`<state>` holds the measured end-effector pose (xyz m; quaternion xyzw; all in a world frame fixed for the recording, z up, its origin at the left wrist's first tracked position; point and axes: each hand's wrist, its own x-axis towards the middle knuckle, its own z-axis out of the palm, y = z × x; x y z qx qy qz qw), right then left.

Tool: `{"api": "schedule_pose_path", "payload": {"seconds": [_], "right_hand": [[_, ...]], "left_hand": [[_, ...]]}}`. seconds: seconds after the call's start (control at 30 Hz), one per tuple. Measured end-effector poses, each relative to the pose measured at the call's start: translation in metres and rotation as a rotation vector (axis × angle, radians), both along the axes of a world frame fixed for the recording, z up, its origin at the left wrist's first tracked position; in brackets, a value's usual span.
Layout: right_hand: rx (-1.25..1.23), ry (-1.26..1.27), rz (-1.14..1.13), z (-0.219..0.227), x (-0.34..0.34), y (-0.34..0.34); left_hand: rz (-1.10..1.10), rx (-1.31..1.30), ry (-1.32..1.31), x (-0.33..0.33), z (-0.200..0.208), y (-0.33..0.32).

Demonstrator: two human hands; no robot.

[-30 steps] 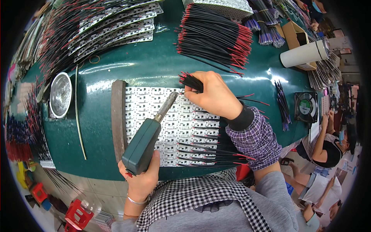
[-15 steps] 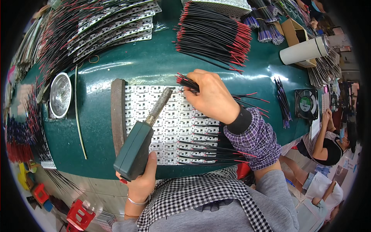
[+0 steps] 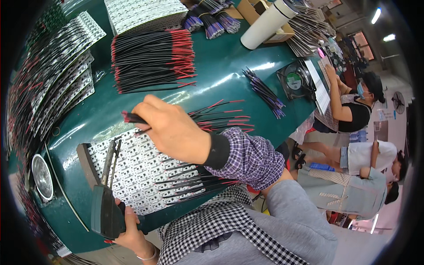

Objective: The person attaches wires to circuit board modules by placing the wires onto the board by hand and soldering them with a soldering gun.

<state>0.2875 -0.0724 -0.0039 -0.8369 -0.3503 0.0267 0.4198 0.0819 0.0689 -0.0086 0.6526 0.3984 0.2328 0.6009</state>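
Observation:
My left hand (image 3: 132,236) is wrapped round the grip of a dark green soldering gun (image 3: 105,212). Its long metal tip reaches over the upper left part of a white panel of small circuit boards (image 3: 132,176). Above the panel's upper edge, my right hand (image 3: 174,130) pinches a bundle of black wires with red ends (image 3: 132,118); their other ends fan out past the wrist. Several loose black wires (image 3: 185,183) lie across the panel's right side, partly under my right forearm. Whether the tip touches the panel is unclear.
A dark bar (image 3: 88,165) edges the panel's left side. Further left are a round metal dish (image 3: 43,176) and a thin rod (image 3: 66,190). A large wire pile (image 3: 150,59), a white flask (image 3: 267,24) and a fan (image 3: 295,81) sit farther back. A co-worker (image 3: 349,104) sits at right.
The view has swung to the right, so the table's things appear farther left and tilted. Both hands keep their hold; the soldering gun's tip is slightly farther from my right fingers.

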Motion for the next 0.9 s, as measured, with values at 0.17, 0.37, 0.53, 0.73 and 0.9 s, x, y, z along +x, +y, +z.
{"api": "schedule_pose_path", "payload": {"seconds": [0.17, 0.37, 0.53, 0.73, 0.9], "right_hand": [[-0.056, 0.07, 0.021, -0.021, -0.003, 0.013], [-0.208, 0.19, -0.038, -0.013, -0.001, 0.008], [-0.187, 0.195, -0.007, -0.013, -0.001, 0.012], [-0.207, 0.138, 0.002, -0.018, -0.001, 0.013], [-0.2, 0.11, 0.013, -0.02, -0.004, 0.015]], "left_hand": [[-0.014, 0.012, -0.036, -0.01, 0.001, 0.005], [-0.107, -0.071, 0.019, -0.016, 0.002, 0.006], [-0.161, 0.047, 0.0, -0.022, -0.011, 0.01], [-0.258, 0.109, 0.038, -0.025, -0.018, 0.015], [-0.249, 0.11, 0.036, -0.021, -0.017, 0.013]]}}
